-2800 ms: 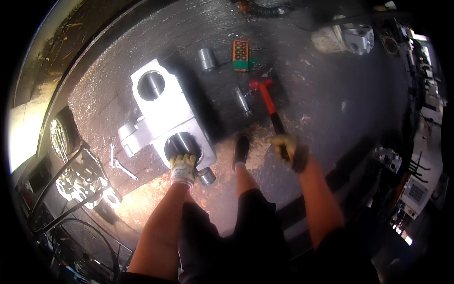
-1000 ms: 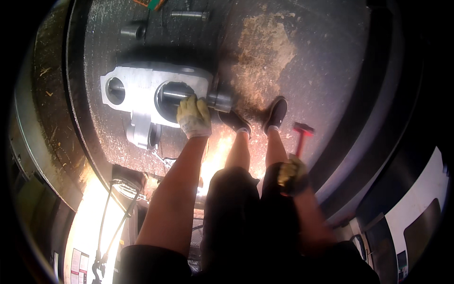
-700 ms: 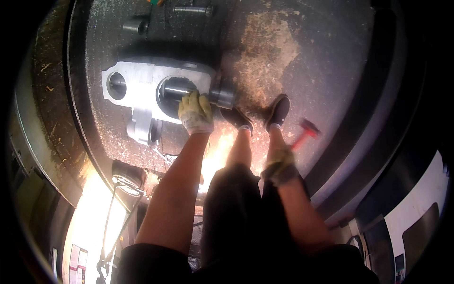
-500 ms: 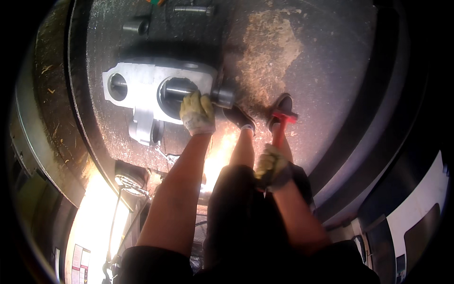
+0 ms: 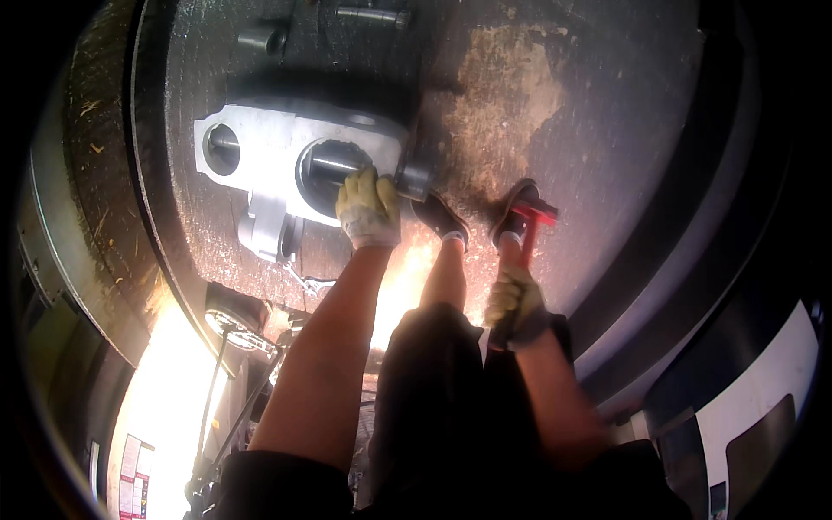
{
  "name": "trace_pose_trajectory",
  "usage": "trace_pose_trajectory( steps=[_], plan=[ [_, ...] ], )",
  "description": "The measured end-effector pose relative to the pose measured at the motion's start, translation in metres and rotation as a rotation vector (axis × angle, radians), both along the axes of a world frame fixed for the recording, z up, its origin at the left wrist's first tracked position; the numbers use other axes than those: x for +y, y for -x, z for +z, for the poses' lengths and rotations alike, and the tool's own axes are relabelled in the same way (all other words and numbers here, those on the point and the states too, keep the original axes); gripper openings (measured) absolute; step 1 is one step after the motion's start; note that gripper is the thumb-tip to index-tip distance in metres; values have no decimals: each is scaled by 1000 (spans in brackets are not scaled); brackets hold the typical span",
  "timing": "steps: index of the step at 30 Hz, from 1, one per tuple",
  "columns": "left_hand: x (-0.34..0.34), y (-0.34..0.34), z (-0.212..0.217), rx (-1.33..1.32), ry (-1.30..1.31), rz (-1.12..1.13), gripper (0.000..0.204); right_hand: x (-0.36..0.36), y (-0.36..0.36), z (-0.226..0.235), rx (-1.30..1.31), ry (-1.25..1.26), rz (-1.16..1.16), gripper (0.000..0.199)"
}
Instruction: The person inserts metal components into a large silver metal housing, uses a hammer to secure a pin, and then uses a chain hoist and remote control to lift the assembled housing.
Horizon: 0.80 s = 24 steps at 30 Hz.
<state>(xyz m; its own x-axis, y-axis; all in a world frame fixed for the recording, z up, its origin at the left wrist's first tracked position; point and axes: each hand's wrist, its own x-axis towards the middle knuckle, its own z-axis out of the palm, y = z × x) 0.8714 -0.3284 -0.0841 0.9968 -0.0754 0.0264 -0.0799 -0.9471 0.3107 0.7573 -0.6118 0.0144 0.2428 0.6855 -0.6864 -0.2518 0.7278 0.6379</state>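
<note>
A pale metal block (image 5: 269,160) with a large round opening and a smaller hole lies on the floor ahead of me, to the left. A steel pin (image 5: 338,163) runs across the large opening, and a thick cylindrical end (image 5: 416,178) stands out past the block's right side. My left hand (image 5: 368,206), in a yellowish work glove, has its fingers curled at the pin by the opening's right rim; the underside of this grip is hidden. Over my right leg, my gloved right hand (image 5: 515,305) is wrapped round the handle of a red hammer (image 5: 532,217), its head pointing away from me.
A short metal sleeve (image 5: 262,38) and a slim metal rod (image 5: 373,16) lie on the floor beyond the block. A wrench (image 5: 305,282) is nearer, below the block. My shoes (image 5: 442,215) stand close to the pin's end. Dark curved edges bound the floor at both sides.
My right hand and the hammer have shifted slightly to the right. The left hand stays at the pin, and the whole view has moved a little.
</note>
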Motion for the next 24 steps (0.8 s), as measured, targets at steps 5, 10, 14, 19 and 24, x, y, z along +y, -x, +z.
trace_pose_trajectory(
  steps=[5, 10, 14, 19, 24],
  plan=[
    [-3, 2, -1, 54, 0, 15, 33, -2, 14, -15, 12, 293, -195, 40],
    [-9, -5, 7, 7, 62, 89, 20, 101, -46, 47, -94, 145, 259, 37],
    [-10, -6, 9, 28, 53, 94, 22, 31, -6, 2, -14, -72, -56, 46],
    [-10, -5, 3, 14, 44, 68, 26, 67, -16, -1, -45, -6, -116, 41],
    [-18, -12, 18, 46, 113, 164, 31, 86, -28, 12, -82, -42, 41, 42]
  ],
)
